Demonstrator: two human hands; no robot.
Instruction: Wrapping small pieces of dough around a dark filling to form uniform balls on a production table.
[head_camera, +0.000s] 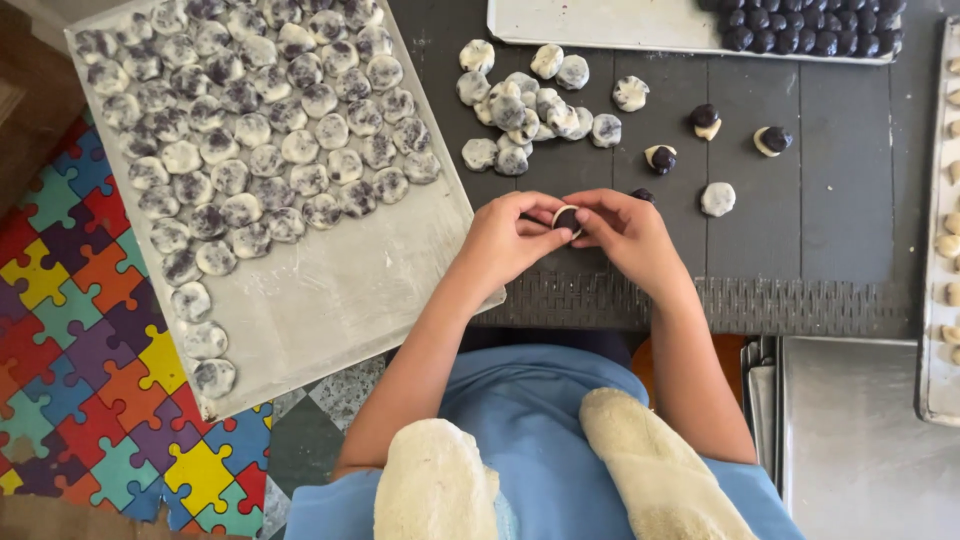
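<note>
While both hands (570, 232) pinch soft round dough (567, 217)

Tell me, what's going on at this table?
A person's left hand and right hand together pinch a small pale dough piece with dark filling over a dark table. A big tray on the left is mostly covered with speckled dough balls; a loose pile lies ahead.

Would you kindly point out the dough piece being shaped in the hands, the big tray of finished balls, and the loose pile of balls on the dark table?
dough piece (567, 219), head view, its dark filling.
big tray (350, 290), head view, bare floured surface.
loose pile (520, 115), head view, middle ball.
</note>
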